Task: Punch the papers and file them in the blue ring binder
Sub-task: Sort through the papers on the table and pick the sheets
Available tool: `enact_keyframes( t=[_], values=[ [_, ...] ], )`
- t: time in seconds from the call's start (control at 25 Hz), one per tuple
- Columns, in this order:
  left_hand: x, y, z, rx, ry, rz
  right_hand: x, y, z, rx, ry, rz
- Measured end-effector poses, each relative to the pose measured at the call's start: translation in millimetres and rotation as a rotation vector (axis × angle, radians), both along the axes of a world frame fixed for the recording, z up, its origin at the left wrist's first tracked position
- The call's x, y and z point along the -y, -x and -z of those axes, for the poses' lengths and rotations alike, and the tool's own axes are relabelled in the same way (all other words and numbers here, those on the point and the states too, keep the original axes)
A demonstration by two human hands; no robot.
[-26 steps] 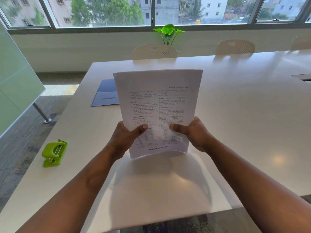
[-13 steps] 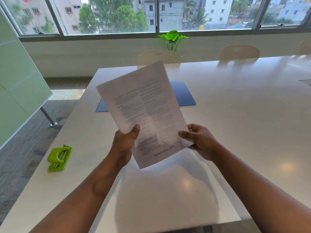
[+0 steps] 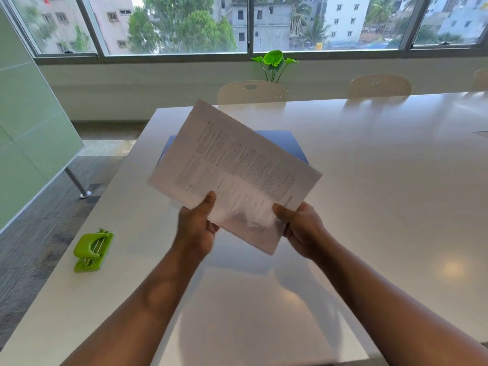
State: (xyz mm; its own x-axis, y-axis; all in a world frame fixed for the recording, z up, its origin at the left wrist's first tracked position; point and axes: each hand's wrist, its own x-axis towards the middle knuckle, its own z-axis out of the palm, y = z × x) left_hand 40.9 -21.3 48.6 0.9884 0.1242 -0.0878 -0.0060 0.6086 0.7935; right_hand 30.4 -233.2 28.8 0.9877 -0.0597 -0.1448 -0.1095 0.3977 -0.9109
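Above table point(image 3: 369, 180): left hand point(image 3: 196, 228) & right hand point(image 3: 303, 228) grip papers point(image 3: 232, 170), tilted; blue binder point(image 3: 285, 143) behind, contents hidden.

Two hands, left hand point(image 3: 196, 228) and right hand point(image 3: 303, 228), gripping one sheaf of papers point(image 3: 235, 173). One blue binder point(image 3: 285, 143) beyond them, one green hole punch point(image 3: 92, 250) left of the left hand. Three chairs point(image 3: 252, 92) and one potted plant point(image 3: 274, 63) farther off.

Both my forearms extend forward from the lower frame corners and converge toward the centre. My left hand point(image 3: 196, 228) is raised, thumb pressed flat on the upper face of the papers point(image 3: 235, 170), fingers curled beneath. My right hand point(image 3: 303, 228) pinches the lower edge of the same stack, thumb on top, fingers underneath. Both wrists are bare.
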Motion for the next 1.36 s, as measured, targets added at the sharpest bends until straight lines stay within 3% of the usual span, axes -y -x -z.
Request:
enact_keyframes(
  t=[0.08, 0.2, 0.4, 0.6, 0.8, 0.96, 1.36],
  values=[
    [-28.6, -12.4, -7.6, -0.018, -0.015, -0.067, 26.0, -3.3, -5.0, 0.050, 0.165, 0.020],
    [-74.4, -22.6, -22.0, 0.016, -0.290, -0.070, 59.1, -3.3, -14.9, 0.126, 0.323, 0.010],
    [-80.2, -27.7, -27.5, 0.150, -0.729, 0.140, 75.0, -6.1, -21.2, 0.198, 0.348, -0.069],
    [-70.4, -22.2, -24.6, 0.219, -0.848, 0.086, 78.0, -2.7, -26.2, 0.226, 0.346, -0.096],
    [-64.7, -15.1, -13.0, 0.223, -0.705, 0.206, 79.6, -0.6, -14.8, 0.207, 0.332, -0.114],
    [-52.6, -8.8, 4.0, 0.165, -0.761, 0.212, 74.2, 1.3, -3.2, 0.155, 0.336, -0.104],
    [-57.9, -8.2, 10.1, 0.209, -0.671, 0.229, 74.3, 4.4, -1.6, 0.121, 0.391, -0.142]
  ],
)
